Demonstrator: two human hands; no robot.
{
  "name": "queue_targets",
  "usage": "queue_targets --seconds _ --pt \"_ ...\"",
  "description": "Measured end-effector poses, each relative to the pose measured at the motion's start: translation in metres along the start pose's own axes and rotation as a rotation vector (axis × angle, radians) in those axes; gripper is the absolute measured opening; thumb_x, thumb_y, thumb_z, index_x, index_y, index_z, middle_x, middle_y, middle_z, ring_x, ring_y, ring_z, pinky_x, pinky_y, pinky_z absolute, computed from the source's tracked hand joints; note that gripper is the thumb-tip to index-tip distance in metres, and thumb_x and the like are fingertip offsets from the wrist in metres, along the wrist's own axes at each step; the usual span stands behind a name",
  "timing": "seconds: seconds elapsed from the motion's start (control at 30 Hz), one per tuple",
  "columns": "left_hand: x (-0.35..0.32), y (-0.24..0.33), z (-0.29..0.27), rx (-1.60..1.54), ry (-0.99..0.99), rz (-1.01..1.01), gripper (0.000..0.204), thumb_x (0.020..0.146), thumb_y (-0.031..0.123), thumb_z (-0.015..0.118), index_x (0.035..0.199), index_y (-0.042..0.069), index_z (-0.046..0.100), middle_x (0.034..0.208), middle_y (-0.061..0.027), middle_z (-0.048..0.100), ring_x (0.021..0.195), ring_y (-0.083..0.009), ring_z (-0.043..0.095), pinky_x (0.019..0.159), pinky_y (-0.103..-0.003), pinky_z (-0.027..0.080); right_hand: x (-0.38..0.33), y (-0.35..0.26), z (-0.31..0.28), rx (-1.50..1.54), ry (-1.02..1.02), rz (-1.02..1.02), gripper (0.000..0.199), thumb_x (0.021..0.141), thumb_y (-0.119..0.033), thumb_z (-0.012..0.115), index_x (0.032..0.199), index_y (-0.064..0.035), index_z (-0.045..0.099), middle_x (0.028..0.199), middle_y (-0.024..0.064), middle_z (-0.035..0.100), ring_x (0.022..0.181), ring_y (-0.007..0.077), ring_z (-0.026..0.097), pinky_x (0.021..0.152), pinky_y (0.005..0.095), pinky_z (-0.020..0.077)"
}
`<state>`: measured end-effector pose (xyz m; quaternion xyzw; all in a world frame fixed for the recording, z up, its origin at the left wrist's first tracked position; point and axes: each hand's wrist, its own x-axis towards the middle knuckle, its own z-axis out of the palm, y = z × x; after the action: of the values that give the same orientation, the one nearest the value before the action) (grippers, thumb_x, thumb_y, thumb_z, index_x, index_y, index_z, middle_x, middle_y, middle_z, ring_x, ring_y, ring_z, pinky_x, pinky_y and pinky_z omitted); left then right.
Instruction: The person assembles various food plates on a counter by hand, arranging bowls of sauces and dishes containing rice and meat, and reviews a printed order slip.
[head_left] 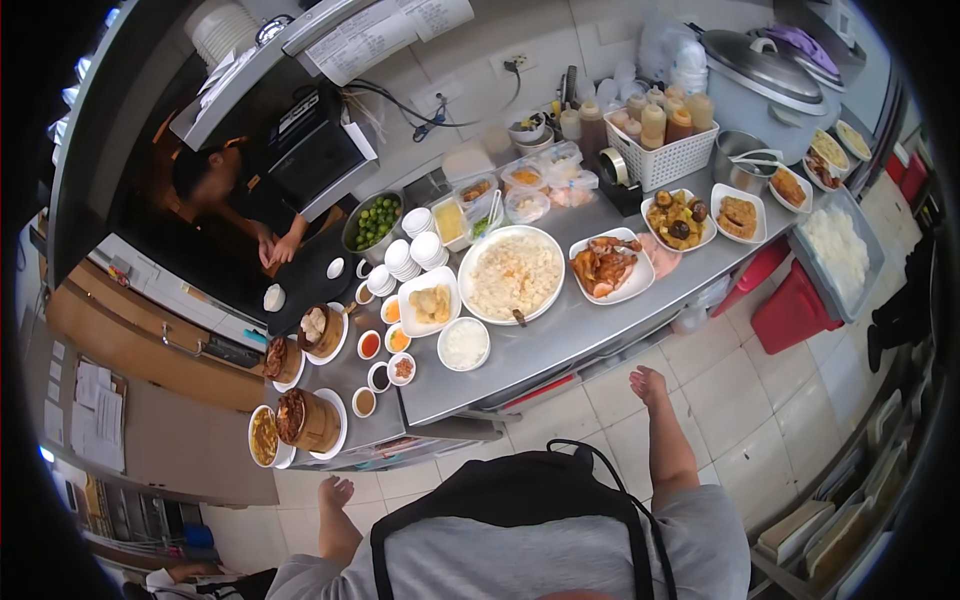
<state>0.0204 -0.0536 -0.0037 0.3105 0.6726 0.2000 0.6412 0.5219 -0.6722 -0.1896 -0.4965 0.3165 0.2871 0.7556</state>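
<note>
My left hand [336, 491] hangs below the counter's left end with its fingers loosely apart and nothing in it. Nearest to it are a bamboo steamer basket [318, 428] topped with dark glazed meat, on a white plate, and a bowl of yellow-brown food [264, 437]. Over the tiled floor, just off the counter's front edge, my right hand [648, 384] is held out open, also holding nothing. Beyond it sit a square white plate of roast chicken [603, 265] and a large round bowl of fried rice [500, 285]. A bowl of white rice [464, 344] stands between the hands.
Small sauce cups [370, 344], stacked white saucers [427, 250] and a bowl of green citrus [372, 224] crowd the steel counter [450, 390]. At the right are a white basket of squeeze bottles [665, 155] and a red bin [790, 315]. Another person [240, 190] stands behind the pass window.
</note>
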Motion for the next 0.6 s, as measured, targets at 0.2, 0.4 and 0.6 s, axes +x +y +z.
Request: queue_targets --seconds 0.2,0.4,0.6 --pt "-0.018 -0.004 0.017 0.087 -0.071 0.015 0.048 0.086 0.017 0.040 0.129 0.003 0.023 0.125 -0.0245 0.033 0.102 -0.0371 0.046 0.080 -0.045 0.042 0.007 0.014 0.023 -0.056 -0.154 0.043 0.030 0.082 -0.020 0.046 0.109 -0.0082 0.049 0.093 0.0095 0.058 0.082 0.0200 0.057 0.072 0.0339 0.0469" --pt "-0.027 -0.013 -0.002 0.017 -0.047 0.013 0.038 0.086 0.016 0.043 0.118 0.003 0.029 0.117 -0.0268 0.037 0.088 -0.0379 0.050 0.070 -0.045 0.046 -0.091 -0.048 0.080 -0.484 -0.880 0.221 0.028 0.086 -0.022 0.048 0.103 -0.0022 0.056 0.092 0.0112 0.061 0.080 0.0190 0.060 0.075 0.0316 0.0484" --pt "-0.016 -0.028 -0.032 -0.058 -0.012 -0.065 0.027 0.087 0.019 0.042 0.107 0.003 0.033 0.101 -0.0232 0.043 0.077 -0.0352 0.051 0.064 -0.045 0.048 -0.176 -0.178 0.172 -0.629 -1.140 -0.151 0.029 0.083 -0.022 0.056 0.104 -0.0023 0.056 0.091 0.0091 0.062 0.081 0.0159 0.060 0.072 0.0286 0.0493"
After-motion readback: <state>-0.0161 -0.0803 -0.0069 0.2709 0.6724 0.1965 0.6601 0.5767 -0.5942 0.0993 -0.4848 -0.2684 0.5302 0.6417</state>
